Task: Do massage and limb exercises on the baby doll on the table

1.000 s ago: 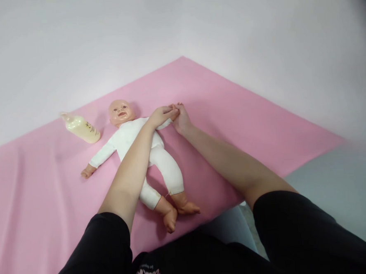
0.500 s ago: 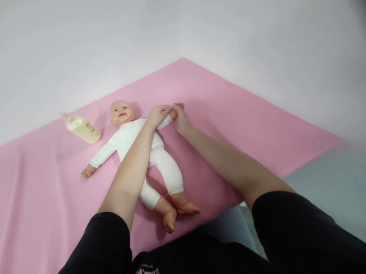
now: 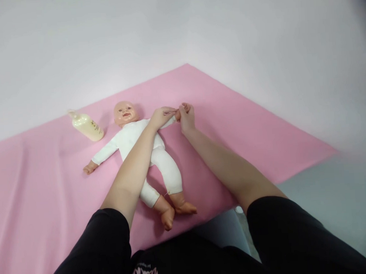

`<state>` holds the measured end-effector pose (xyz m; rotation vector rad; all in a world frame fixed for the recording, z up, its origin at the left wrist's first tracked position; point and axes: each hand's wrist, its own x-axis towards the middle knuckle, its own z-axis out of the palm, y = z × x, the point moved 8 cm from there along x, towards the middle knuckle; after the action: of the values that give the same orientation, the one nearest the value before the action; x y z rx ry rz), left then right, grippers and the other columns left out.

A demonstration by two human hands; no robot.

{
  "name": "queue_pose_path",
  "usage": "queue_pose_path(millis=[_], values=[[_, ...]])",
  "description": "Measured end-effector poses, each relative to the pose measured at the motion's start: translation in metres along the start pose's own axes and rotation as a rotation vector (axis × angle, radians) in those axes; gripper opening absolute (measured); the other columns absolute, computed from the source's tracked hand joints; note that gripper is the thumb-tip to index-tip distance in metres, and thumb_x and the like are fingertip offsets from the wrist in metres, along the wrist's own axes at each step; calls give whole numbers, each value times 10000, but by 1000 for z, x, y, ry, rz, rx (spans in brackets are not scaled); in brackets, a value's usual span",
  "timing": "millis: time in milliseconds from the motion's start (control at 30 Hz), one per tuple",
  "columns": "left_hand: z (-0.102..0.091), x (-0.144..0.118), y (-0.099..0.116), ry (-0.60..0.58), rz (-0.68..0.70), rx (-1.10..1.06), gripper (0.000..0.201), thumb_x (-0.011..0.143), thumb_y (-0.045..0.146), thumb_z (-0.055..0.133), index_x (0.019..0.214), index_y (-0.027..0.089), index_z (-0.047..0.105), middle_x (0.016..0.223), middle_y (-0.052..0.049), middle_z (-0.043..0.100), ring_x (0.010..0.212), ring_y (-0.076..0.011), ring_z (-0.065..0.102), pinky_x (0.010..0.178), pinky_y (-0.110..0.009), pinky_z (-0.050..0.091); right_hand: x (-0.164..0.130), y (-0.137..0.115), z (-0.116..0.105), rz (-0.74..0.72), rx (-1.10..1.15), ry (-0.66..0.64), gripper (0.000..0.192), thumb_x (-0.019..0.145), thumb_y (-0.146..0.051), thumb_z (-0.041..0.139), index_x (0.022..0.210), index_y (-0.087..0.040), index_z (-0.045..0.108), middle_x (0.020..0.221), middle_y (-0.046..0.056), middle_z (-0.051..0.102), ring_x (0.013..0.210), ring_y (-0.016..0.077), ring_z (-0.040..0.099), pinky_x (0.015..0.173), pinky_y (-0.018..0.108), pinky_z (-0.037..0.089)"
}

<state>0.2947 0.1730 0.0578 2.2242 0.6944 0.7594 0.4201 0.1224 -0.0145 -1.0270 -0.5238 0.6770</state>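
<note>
A baby doll (image 3: 125, 140) in a white suit lies on its back on a pink sheet (image 3: 232, 130), head toward the wall. My left hand (image 3: 160, 116) reaches across the doll's chest and grips its outstretched arm near the wrist. My right hand (image 3: 186, 117) is closed around the doll's small hand at the end of that arm. The doll's other arm lies stretched out to the left. Its bare feet point toward me.
A pale yellow bottle (image 3: 87, 126) lies on its side on the sheet, left of the doll's head. White walls meet in a corner behind the sheet. A grey surface (image 3: 329, 194) shows at the lower right, beyond the sheet's edge.
My right hand has turned and closed more around the doll's hand. My left hand stays on the doll's arm. The view has shifted slightly, so everything sits a little lower.
</note>
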Motion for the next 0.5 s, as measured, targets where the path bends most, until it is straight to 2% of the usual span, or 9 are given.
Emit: queue_pose_path(millis=[133,233,400,500], values=[[-26,-6,-1,194,-65,28,271,947,252,538,999,130,774,1076,-121,776,993,-201,688,940,-322,486,0,-1,-3,14,-32,20,349,840,-481,652,1109,-307,514,861,-41,675,681,111,623,481,172,430],[-40,-21,5,248,-107,37,268,953,242,513,969,131,757,1053,-107,773,992,-192,684,930,-297,478,2,-1,-4,19,-65,22,276,895,-525,554,1056,-302,537,903,-20,678,714,117,642,467,170,432],[-59,-71,10,350,-183,103,243,951,234,513,908,141,734,967,-93,762,939,-205,680,913,-319,488,8,3,-12,20,-101,49,276,929,-483,446,1041,-265,572,1047,36,672,869,147,681,551,221,522],[-69,-104,15,430,-155,190,216,944,190,503,884,168,710,986,-78,746,977,-206,670,961,-343,490,11,8,-15,4,-106,26,286,893,-362,488,1146,-242,548,1170,69,650,1011,165,690,710,286,585]])
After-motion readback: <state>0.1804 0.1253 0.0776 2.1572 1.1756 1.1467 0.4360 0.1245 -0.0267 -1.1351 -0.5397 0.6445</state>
